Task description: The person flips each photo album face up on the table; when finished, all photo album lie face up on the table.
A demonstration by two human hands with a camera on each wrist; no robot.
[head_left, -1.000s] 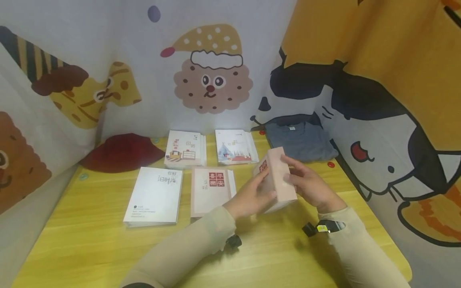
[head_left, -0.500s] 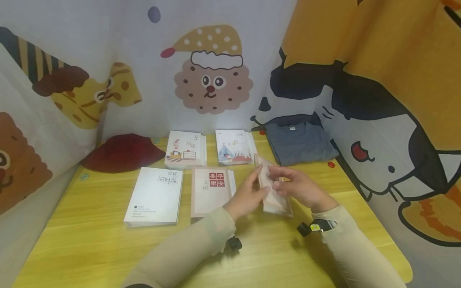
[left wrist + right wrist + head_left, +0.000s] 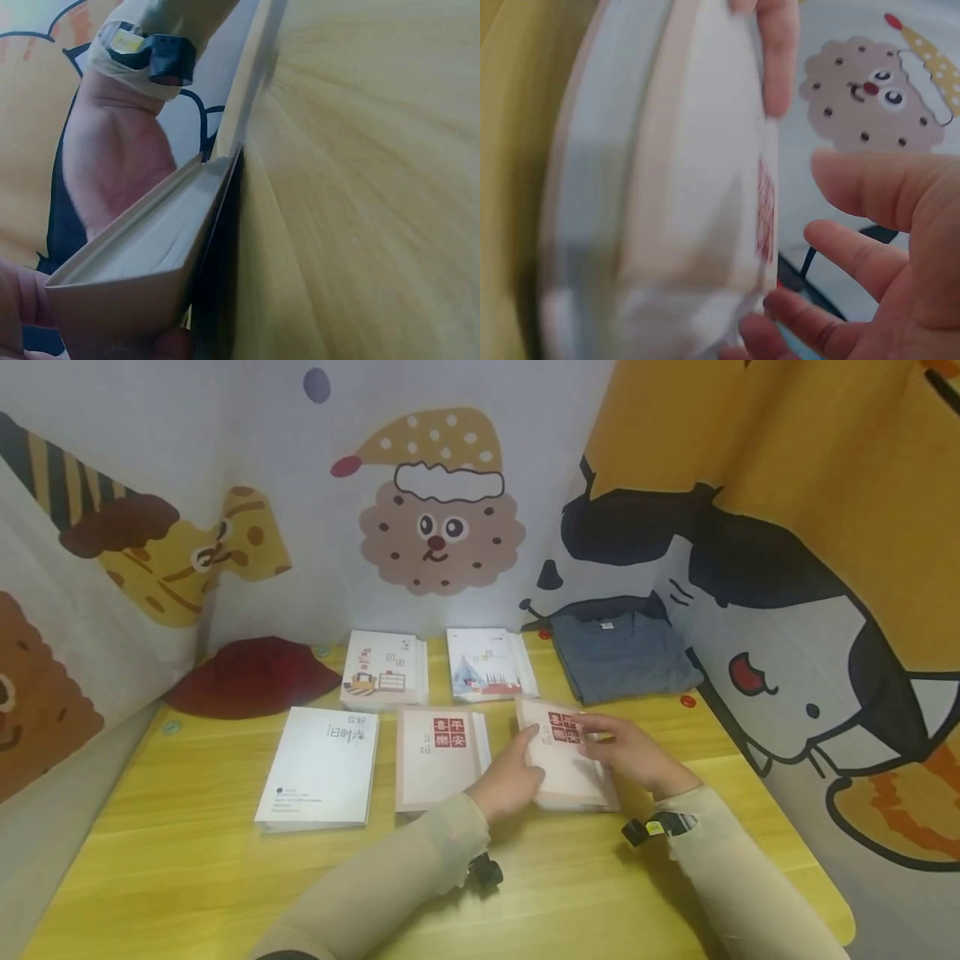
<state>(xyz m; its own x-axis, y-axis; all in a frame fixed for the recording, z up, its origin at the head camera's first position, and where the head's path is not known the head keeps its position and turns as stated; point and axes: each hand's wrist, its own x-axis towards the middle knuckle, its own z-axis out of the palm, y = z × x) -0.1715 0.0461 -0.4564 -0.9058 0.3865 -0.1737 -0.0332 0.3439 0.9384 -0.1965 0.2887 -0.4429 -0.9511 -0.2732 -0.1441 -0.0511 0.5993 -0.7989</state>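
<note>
A thick pink-edged book (image 3: pixel 566 777) with red square characters on its cover is low over the right-middle of the table, cover up. My left hand (image 3: pixel 512 772) grips its left side. In the left wrist view its spine (image 3: pixel 120 315) faces the camera, the pages are edge-on, and a dark gap shows under its tilted body. At the far right side of the book, my right hand (image 3: pixel 637 752) has its fingers spread. The right wrist view shows thumb and forefinger apart from the cover, with lower fingers (image 3: pixel 795 319) touching its edge. A matching pink book (image 3: pixel 435 781) lies to the left.
A white book (image 3: pixel 318 772) lies further left. Two illustrated books (image 3: pixel 381 670) stand in a row behind. A dark red hat (image 3: pixel 255 677) sits at the back left, a folded blue-grey shirt (image 3: pixel 626 656) at the back right. Printed curtains (image 3: pixel 442 543) hang along the table's back.
The book has turned from standing on edge between both hands to lying nearly flat, cover up, and has come down toward the table. The right hand's fingers have loosened from it.
</note>
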